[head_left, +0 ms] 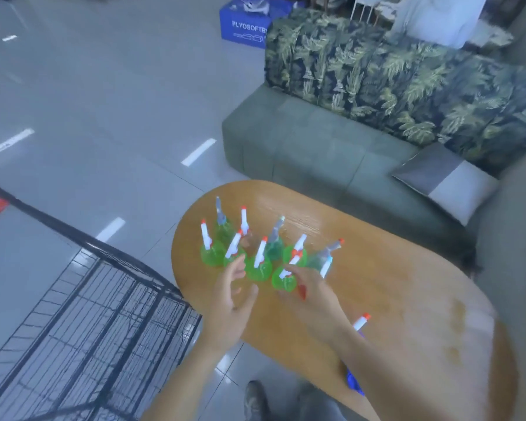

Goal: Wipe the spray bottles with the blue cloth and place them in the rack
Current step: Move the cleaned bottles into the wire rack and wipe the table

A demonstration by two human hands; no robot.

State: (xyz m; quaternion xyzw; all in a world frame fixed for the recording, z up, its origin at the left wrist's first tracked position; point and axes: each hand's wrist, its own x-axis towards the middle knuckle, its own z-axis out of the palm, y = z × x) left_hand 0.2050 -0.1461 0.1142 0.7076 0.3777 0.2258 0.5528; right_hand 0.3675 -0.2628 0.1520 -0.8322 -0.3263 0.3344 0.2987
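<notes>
Both hands reach over the table (407,284): left hand (231,302) open, fingers spread, holding nothing; right hand (310,293) touches a green spray bottle (283,279), grip unclear. Blue cloth (354,382) lies under the right forearm; rack (97,314) stands left.

— What's that table (392,268) made of?
— Wood, grain showing, with a glossy varnish that catches the light near its far edge.
— And the spray bottles (257,268)?
— Clear green plastic, shiny, with smooth white plastic heads.
— The rack (97,314) off the left edge?
— Thin black metal wire, matt.
— The floor (104,101)?
— Polished grey tile, reflective. The sofa (316,153) is matt green cloth.
</notes>
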